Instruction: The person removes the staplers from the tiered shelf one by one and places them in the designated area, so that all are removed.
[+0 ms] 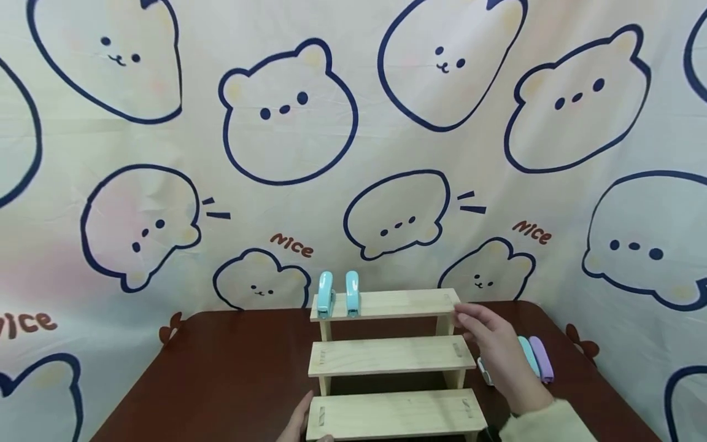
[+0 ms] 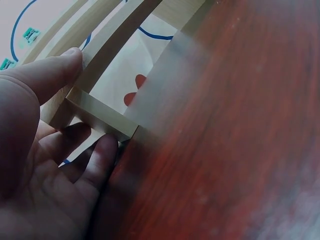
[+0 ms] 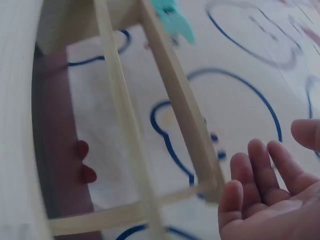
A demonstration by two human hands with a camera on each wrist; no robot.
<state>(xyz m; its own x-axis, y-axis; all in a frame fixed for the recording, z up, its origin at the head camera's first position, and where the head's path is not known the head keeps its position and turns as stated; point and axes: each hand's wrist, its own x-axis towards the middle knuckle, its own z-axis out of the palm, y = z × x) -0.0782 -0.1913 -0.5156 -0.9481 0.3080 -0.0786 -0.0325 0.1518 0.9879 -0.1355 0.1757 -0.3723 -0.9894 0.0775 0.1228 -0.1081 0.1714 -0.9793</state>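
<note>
A three-tier wooden step rack [image 1: 386, 356] of pale wood stands on the table in the head view. My left hand [image 1: 297, 422] grips the left end of its lowest step; in the left wrist view the thumb lies over the step and the fingers [image 2: 102, 157] curl beside the wooden leg [image 2: 102, 115]. By the right end of the top step is my right hand [image 1: 497, 350], its fingers [image 3: 260, 165] loosely extended and holding nothing. Two mint staplers, a left one [image 1: 325, 294] and a right one [image 1: 352, 293], stand side by side on the left of the top step.
Right of the rack, partly behind my right hand, lie a purple stapler [image 1: 541, 359], a mint stapler [image 1: 528, 355] and a whitish item [image 1: 484, 371]. The dark red-brown table [image 1: 232, 368] extends to a cloth backdrop [image 1: 397, 147] with bear drawings.
</note>
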